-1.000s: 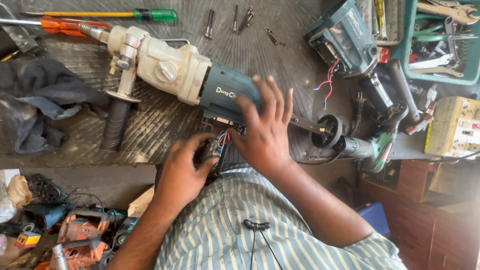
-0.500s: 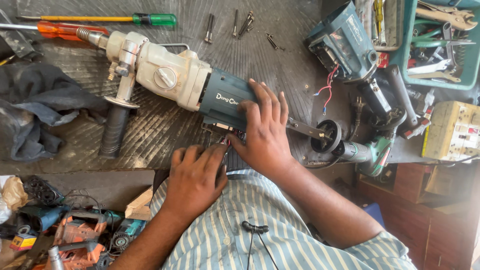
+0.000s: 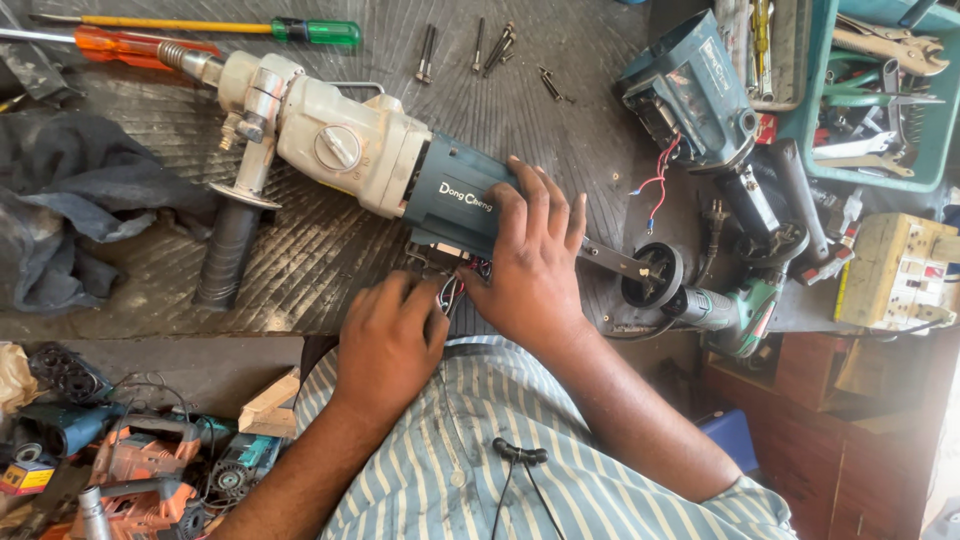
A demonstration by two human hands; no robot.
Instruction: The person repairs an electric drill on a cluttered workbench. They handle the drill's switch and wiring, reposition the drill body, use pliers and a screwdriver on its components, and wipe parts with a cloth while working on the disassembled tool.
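A dark, ridged surface (image 3: 330, 260) lay in bright daylight, a green tray (image 3: 935, 150) at its far right corner, a brown wooden cabinet (image 3: 830, 400) below its right edge, and worn power tools (image 3: 140, 470) heaped on the floor.

Right hand (image 3: 535, 265) hides the drill's (image 3: 350, 155) rear; wires (image 3: 452, 290) beneath unclear.

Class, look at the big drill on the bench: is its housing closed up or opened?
Opened. Beside the teal rear housing of the drill, red and black wires hang exposed between both hands.
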